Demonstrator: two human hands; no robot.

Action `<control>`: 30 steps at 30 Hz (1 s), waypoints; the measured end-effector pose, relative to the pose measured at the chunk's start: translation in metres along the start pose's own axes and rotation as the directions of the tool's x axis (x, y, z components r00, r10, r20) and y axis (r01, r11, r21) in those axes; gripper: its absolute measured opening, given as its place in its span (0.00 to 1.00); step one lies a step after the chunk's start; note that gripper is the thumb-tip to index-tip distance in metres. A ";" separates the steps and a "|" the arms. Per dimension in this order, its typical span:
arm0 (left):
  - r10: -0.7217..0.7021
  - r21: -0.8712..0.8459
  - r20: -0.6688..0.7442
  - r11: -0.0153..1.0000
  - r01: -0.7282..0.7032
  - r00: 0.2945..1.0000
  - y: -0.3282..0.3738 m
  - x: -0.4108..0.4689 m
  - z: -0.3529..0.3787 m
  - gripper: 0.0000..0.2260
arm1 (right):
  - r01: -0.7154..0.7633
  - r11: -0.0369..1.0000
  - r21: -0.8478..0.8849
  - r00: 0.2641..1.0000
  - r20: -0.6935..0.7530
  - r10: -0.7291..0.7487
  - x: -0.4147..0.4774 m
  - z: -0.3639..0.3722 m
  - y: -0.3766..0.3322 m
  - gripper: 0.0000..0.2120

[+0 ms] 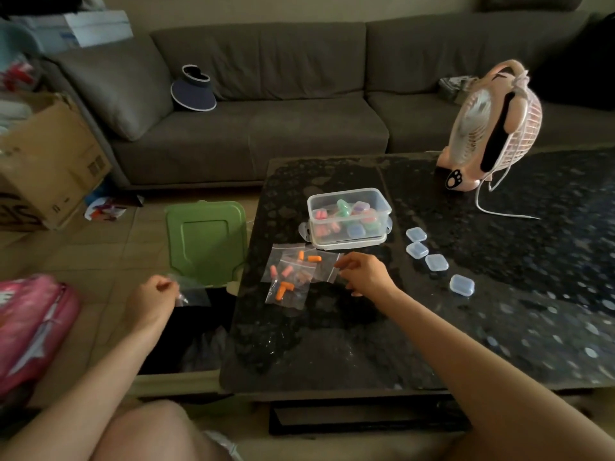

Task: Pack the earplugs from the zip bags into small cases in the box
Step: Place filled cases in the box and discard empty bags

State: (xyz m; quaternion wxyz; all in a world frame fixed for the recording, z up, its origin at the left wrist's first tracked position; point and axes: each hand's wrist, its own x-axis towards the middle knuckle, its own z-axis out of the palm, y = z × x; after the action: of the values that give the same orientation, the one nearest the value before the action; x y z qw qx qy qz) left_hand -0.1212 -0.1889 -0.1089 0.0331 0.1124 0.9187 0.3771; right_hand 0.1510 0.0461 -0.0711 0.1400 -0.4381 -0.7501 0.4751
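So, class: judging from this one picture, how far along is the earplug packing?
Done: the clear plastic box already holds coloured small cases. In hand: the left hand holds a seemingly empty clear zip bag above the open green-lidded bin; the right hand pinches another bag. Left: orange earplugs still bagged, and four pale blue cases outside the box.

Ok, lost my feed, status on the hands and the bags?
Left hand holds empty zip bag over bin. Right hand pinching zip bag on table. Four cases beside box. Nothing blocking.
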 end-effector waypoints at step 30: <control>0.734 -0.175 0.361 0.660 -0.731 0.576 0.147 -0.169 0.052 0.20 | -0.047 0.788 0.614 0.993 0.117 -0.033 -0.036 -0.031 -0.008 0.09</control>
State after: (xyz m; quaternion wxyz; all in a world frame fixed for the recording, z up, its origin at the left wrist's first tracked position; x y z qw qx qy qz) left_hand 0.0769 -0.0911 -0.0470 0.0624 0.5559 0.7610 0.3286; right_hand 0.1870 0.0346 -0.0416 0.2273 -0.3417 -0.5600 0.7197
